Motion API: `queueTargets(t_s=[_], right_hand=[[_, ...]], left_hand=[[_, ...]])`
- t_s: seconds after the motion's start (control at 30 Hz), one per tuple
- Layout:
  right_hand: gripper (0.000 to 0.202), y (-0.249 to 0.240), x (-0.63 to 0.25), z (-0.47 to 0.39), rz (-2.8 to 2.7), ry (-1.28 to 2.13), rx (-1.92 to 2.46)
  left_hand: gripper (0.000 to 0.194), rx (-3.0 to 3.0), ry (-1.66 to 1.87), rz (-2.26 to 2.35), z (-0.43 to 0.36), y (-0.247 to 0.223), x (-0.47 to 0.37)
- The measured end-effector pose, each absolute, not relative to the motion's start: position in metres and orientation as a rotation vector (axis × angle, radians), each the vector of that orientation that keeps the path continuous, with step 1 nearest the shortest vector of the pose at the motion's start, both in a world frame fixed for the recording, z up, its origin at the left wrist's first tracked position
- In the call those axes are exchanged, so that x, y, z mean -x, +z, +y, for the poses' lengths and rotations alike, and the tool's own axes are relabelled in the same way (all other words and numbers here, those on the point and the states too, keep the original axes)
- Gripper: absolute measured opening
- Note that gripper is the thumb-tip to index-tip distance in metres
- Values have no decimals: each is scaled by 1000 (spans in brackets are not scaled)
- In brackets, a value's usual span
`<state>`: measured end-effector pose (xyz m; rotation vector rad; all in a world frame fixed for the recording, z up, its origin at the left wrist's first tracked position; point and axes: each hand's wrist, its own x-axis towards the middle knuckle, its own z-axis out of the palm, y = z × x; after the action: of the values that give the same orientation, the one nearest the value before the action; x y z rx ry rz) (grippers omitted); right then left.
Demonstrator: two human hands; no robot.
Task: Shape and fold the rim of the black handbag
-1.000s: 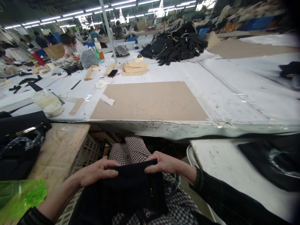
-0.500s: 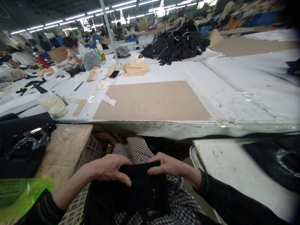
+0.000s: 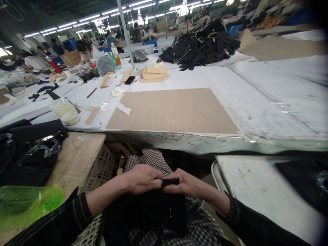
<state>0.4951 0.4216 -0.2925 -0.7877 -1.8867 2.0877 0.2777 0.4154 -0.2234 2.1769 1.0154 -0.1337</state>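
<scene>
A black bag (image 3: 153,208) with a small gold-coloured fitting lies over my lap, on checked cloth. Its top edge is pinched between the thumb and fingers of my left hand (image 3: 145,179). Close beside it, almost touching, my right hand (image 3: 183,184) grips the same edge near the right corner. Both hands are closed, and the fingers behind the edge are hidden. The lower part of the bag is dark and hard to make out.
Ahead stands a white-covered table with a brown sheet (image 3: 171,111) at its near edge. Black bags (image 3: 36,150) and a green plastic container (image 3: 28,205) lie left. A black piece (image 3: 304,181) rests on the right-hand stand. Black pieces (image 3: 202,48) are heaped at the back.
My left hand has slid right along the top edge and closed its thumb on it, next to my right hand. The view has shifted slightly.
</scene>
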Motion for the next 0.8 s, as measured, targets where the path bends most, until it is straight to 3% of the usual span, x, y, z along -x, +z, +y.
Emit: queueTargets(t_s=[0.4, 0.8], right_hand=[[35, -298, -495, 424, -1715, 2283, 855], [39, -311, -498, 429, -1655, 2305, 968]], left_hand=[[37, -1762, -89, 1098, 402, -217, -200], [34, -1618, 44, 1233, 383, -222, -178]])
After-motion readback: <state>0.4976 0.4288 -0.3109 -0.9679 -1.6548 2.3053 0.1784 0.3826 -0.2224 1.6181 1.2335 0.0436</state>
